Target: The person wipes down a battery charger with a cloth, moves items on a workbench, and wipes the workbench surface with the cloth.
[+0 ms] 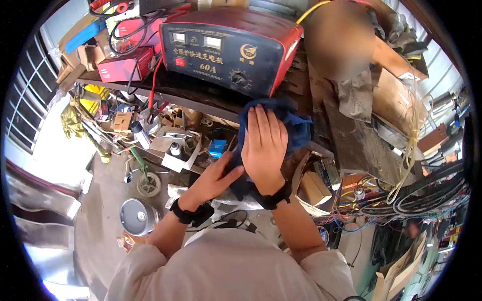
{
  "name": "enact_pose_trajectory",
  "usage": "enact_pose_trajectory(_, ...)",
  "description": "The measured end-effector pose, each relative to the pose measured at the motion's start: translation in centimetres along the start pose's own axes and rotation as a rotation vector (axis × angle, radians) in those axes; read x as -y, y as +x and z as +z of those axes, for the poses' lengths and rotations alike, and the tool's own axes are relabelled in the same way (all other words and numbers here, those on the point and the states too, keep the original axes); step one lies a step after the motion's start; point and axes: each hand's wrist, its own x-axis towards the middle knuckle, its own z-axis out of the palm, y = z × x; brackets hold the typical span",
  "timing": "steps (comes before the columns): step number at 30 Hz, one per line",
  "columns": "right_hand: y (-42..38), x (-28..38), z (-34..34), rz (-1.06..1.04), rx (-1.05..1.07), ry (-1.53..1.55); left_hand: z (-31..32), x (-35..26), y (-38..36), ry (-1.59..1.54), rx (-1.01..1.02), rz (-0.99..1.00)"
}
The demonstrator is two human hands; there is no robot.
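Observation:
A dark blue cloth (297, 123) is bunched at the front edge of the workbench, just below the battery charger (226, 50). My right hand (264, 145) presses on it from above, fingers laid long over the fabric and its thumb hidden; I take it as holding the cloth. Lower and to the left, my left hand (216, 180) has the hanging dark end of the cloth between thumb and fingers. The charger is black-fronted with red sides, two small meters, a red switch and a knob marked with Chinese text and "60A".
Red boxes (125, 65) and black and red cables lie left of the charger. Another person's arm (399, 57) reaches in at the right. Cluttered boxes fill the shelf below. A grey round bin (136, 216) stands on the floor, with coiled cables (427, 193) at right.

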Motion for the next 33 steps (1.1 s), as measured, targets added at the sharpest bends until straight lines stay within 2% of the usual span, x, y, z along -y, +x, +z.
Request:
enact_pose_trajectory(3,0.7,1.1,1.0,-0.124,0.024,0.101,-1.3,2.8,-1.2,0.061,-0.025,-0.037)
enact_pose_trajectory(6,2.2,2.5,2.1,-0.145,0.115,0.161,-2.3,5.2,-1.7,-0.136,-0.168,0.028)
enact_pose_trajectory(9,3.5,5.0,4.4,-0.234,0.151,0.139,-4.0,5.1,-2.4,-0.118,-0.381,-0.004)
enact_pose_trajectory(10,3.7,5.7,5.8,-0.316,0.124,0.129,-4.7,5.4,-2.5,-0.101,-0.442,0.006)
enact_pose_trajectory(12,4.5,7.6,7.9,-0.333,0.081,0.181,-5.9,5.2,-2.7,0.022,-0.585,-0.060)
enact_pose_trajectory(14,4.9,8.3,8.1,-0.314,0.080,0.195,-6.5,8.2,-2.6,0.058,-0.713,0.025)
enact_pose_trajectory(16,4.8,7.6,7.3,-0.343,0.107,0.139,-6.7,7.6,-2.4,-0.079,-0.643,-0.018)
enact_pose_trajectory(18,4.1,6.1,6.2,-0.409,0.109,0.094,-6.1,7.9,-2.0,0.098,-0.634,0.015)
enact_pose_trajectory(20,2.7,4.4,5.4,-0.460,0.129,0.073,-4.7,7.7,-1.3,0.132,-0.574,0.082)
enact_pose_trajectory(24,-1.4,0.9,2.8,-0.403,0.247,0.148,-2.5,7.1,-0.5,0.369,-0.272,0.082)
enact_pose_trajectory(27,-6.7,-1.9,1.0,-0.197,0.371,0.262,-0.5,5.6,0.0,0.391,-0.052,0.124)
enact_pose_trajectory(28,-8.0,-3.2,-0.1,-0.066,0.481,0.254,0.0,4.5,0.1,0.416,0.034,0.060)
enact_pose_trajectory(29,-9.3,-4.3,-1.0,0.068,0.586,0.246,0.8,4.9,0.5,0.453,0.037,0.123)
enact_pose_trajectory(30,-10.8,-4.7,-1.3,0.600,0.443,0.579,1.6,5.5,0.7,0.489,0.043,0.186)
enact_pose_trajectory(31,-12.2,-5.3,-2.9,0.537,0.599,0.282,2.4,5.7,1.1,0.497,0.048,0.233)
enact_pose_trajectory(32,-13.4,-6.5,-3.4,0.373,0.241,0.264,3.4,5.7,1.6,0.503,0.051,0.284)
enact_pose_trajectory(33,-15.1,-7.3,-3.6,0.426,0.243,0.235,4.3,5.5,2.1,0.507,0.052,0.330)
